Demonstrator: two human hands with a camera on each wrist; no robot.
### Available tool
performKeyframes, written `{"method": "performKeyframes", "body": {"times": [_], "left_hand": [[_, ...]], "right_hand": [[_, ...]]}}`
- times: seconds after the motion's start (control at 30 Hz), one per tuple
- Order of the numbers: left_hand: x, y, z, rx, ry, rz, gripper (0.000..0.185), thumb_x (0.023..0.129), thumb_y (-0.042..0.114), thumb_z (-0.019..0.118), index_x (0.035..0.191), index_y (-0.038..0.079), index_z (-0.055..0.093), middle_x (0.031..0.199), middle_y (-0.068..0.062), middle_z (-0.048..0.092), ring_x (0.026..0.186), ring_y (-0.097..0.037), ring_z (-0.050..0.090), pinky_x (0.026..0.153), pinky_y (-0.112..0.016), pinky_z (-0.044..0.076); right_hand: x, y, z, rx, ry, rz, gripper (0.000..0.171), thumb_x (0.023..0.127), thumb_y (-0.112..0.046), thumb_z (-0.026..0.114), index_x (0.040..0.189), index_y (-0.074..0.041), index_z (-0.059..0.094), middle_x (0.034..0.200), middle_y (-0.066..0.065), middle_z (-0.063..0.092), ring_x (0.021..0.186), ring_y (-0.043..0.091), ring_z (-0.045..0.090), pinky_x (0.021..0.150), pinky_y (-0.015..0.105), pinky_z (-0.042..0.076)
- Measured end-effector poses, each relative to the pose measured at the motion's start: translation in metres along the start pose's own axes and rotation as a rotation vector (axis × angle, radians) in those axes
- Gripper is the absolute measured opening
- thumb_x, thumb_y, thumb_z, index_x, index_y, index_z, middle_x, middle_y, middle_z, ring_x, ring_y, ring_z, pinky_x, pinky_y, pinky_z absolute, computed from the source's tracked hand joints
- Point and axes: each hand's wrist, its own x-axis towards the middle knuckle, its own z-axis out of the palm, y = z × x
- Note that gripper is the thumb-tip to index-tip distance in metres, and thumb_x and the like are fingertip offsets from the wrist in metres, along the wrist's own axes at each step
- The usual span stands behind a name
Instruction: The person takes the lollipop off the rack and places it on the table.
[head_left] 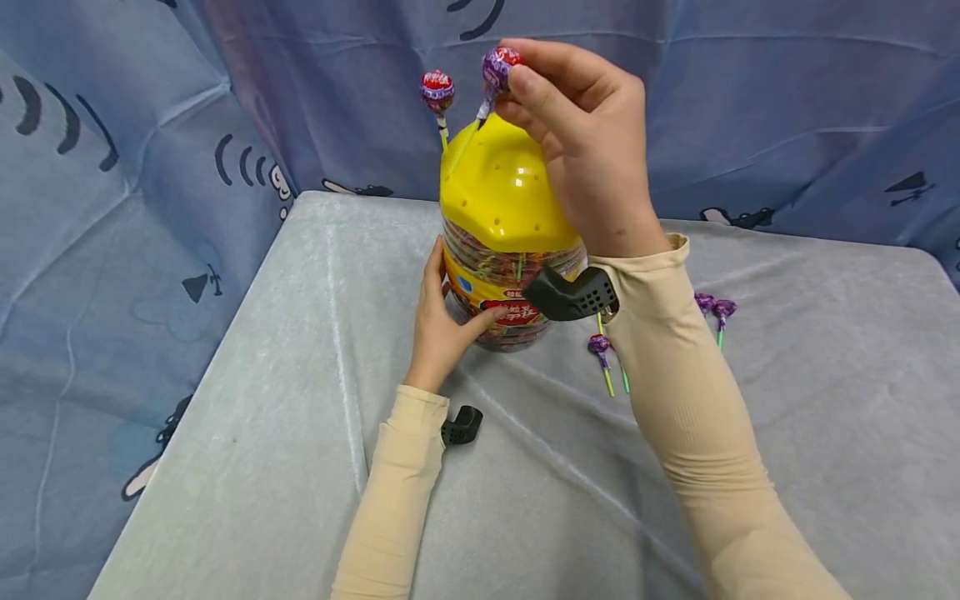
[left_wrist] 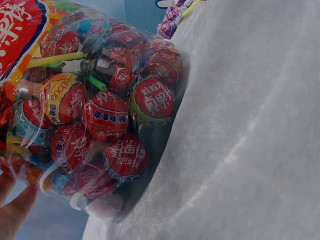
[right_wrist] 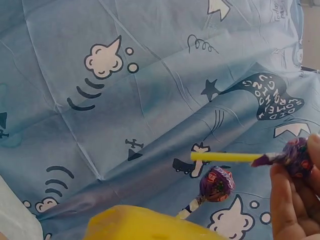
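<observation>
A clear jar full of wrapped lollipops stands on the grey cloth, capped by a yellow lid with small holes. My right hand pinches a purple lollipop by its head, its green stick angled down to the lid's top; the same purple lollipop shows in the right wrist view. Another lollipop stands upright in the lid. My left hand holds the jar's lower side, fingers curved round it.
Several loose purple lollipops lie on the grey table cover to the right of the jar. A blue patterned cloth walls in the back and left. The front of the table lies beneath my arms.
</observation>
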Motion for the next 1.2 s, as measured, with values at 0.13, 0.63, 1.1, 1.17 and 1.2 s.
{"method": "performKeyframes", "body": {"times": [0.13,0.63,1.1,1.17,1.2], "left_hand": [[-0.001,0.0,0.001,-0.001,-0.003,-0.001,0.104,0.078,0.021,0.08,0.153,0.02,0.009,0.155,-0.003,0.019,0.138,-0.015,0.025,0.112,-0.036,0.028],[-0.001,-0.001,0.0,-0.018,-0.003,-0.016,0.112,0.068,0.066,0.066,0.153,0.022,0.008,0.154,-0.002,0.02,0.137,-0.014,0.025,0.111,-0.035,0.029],[-0.001,-0.001,0.001,-0.02,0.003,0.007,0.114,0.067,0.073,0.062,0.153,0.02,0.009,0.152,-0.005,0.023,0.136,-0.015,0.028,0.111,-0.033,0.029],[-0.001,-0.001,0.001,-0.02,0.002,0.008,0.114,0.067,0.072,0.062,0.153,0.02,0.008,0.153,-0.005,0.022,0.136,-0.015,0.028,0.111,-0.033,0.029],[-0.001,-0.001,0.001,-0.021,0.001,0.008,0.114,0.067,0.072,0.062,0.153,0.02,0.008,0.153,-0.005,0.022,0.136,-0.015,0.028,0.111,-0.033,0.029]], "right_hand": [[-0.004,0.0,-0.005,0.027,-0.029,-0.034,0.021,0.09,0.016,0.05,0.098,0.01,0.069,0.096,0.02,0.063,0.084,0.028,0.06,0.086,0.032,0.053],[-0.026,-0.007,-0.041,0.15,-0.046,0.026,0.022,0.092,0.009,0.049,0.108,0.014,0.064,0.106,0.027,0.063,0.104,0.034,0.061,0.094,0.034,0.049],[-0.058,-0.01,-0.08,0.404,-0.038,0.164,0.024,0.088,0.01,0.058,0.109,0.02,0.06,0.102,0.029,0.064,0.097,0.034,0.063,0.089,0.035,0.052],[-0.065,-0.011,-0.087,0.436,-0.036,0.19,0.024,0.088,0.012,0.055,0.11,0.02,0.059,0.104,0.03,0.064,0.099,0.035,0.062,0.09,0.037,0.052],[-0.068,-0.012,-0.091,0.432,-0.036,0.191,0.024,0.089,0.012,0.054,0.11,0.02,0.059,0.104,0.03,0.063,0.099,0.035,0.062,0.091,0.037,0.051]]}}
